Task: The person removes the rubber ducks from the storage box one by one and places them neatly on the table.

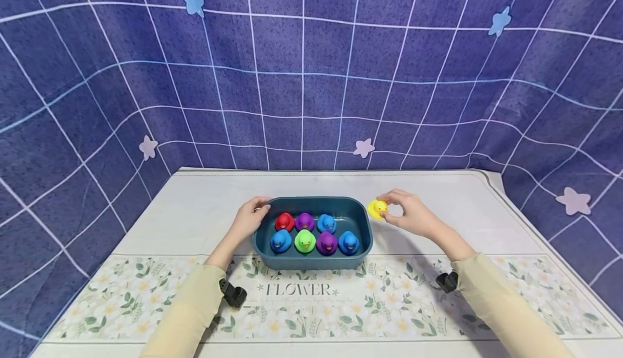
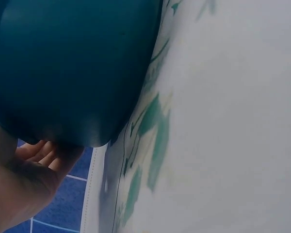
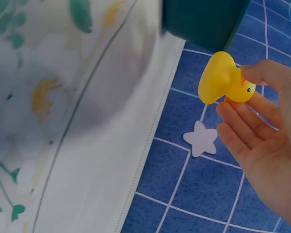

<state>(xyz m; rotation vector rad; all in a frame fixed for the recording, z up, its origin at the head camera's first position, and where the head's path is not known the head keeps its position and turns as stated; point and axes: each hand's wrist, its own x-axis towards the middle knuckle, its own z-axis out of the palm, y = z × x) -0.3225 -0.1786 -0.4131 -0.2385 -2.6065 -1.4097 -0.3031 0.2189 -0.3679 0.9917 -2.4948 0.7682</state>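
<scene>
A dark teal rectangular tub (image 1: pixel 311 262) stands on the table. My left hand (image 1: pixel 250 217) grips its left end, thumb at the rim; in the left wrist view the fingers (image 2: pixel 47 154) pass behind the tub wall. Just beyond the tub's right end, my right hand (image 1: pixel 411 214) pinches a yellow rubber duck (image 1: pixel 377 209) by the head between thumb and fingers. Inside the tub sit several rubber ducks: a red one (image 1: pixel 284 221), a green one (image 1: pixel 305 241), purple ones such as this duck (image 1: pixel 326 243), and blue ones such as this duck (image 1: pixel 349 243).
A white cloth with a floral band and the word FLOWER (image 1: pixel 304 290) covers the table (image 1: pixel 204 190). Behind and to the sides hangs a dark blue gridded curtain (image 1: pixel 326 98) with stars. A black wrist camera (image 1: pixel 233 294) is strapped to each forearm.
</scene>
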